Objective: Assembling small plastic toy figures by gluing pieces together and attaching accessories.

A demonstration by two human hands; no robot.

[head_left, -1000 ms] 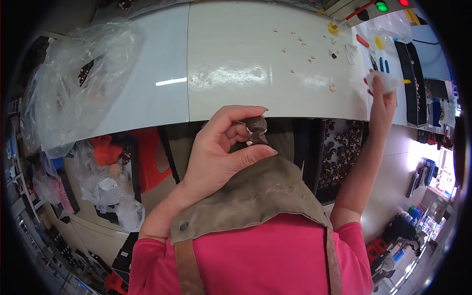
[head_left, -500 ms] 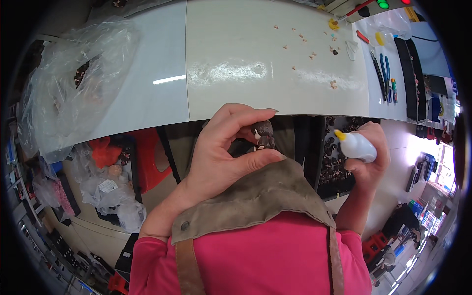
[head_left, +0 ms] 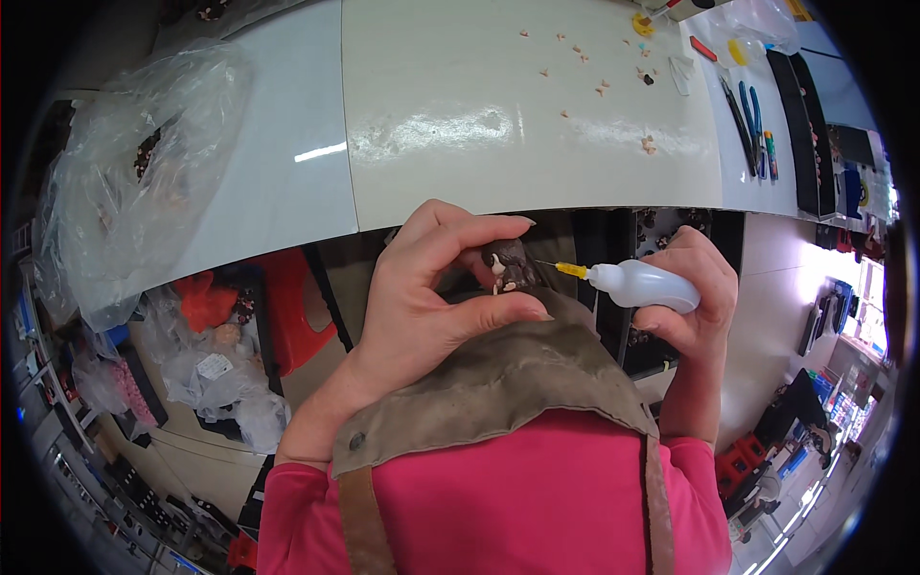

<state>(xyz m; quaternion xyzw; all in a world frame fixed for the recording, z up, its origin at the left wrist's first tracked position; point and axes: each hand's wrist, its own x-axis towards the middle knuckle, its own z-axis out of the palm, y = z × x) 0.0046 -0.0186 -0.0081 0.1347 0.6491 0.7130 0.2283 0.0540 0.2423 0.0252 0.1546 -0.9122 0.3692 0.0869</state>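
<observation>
Between the thumb and fingers of my left hand [head_left: 436,273] is a small dark brown figurine [head_left: 511,265] with pale patches, held over my lap just below the table edge. My right hand [head_left: 698,287] is wrapped round a white squeeze bottle [head_left: 654,287]. The bottle lies nearly level, and its yellow needle tip [head_left: 571,270] points left at the figurine. The thin needle's end is close to the figurine's right side; whether it touches, I cannot tell.
Small pale pieces [head_left: 602,88] lie scattered on the white table [head_left: 431,177]. Pliers [head_left: 756,125] and a black tray [head_left: 803,134] are at the right. A plastic bag [head_left: 192,144] covers the table's left. An open drawer of dark pieces [head_left: 661,225] sits beneath the right edge.
My right hand has brought the bottle left and tipped it from pointing up-left to nearly level, its needle now beside the figurine. My left hand keeps its hold; the view has shifted slightly.
</observation>
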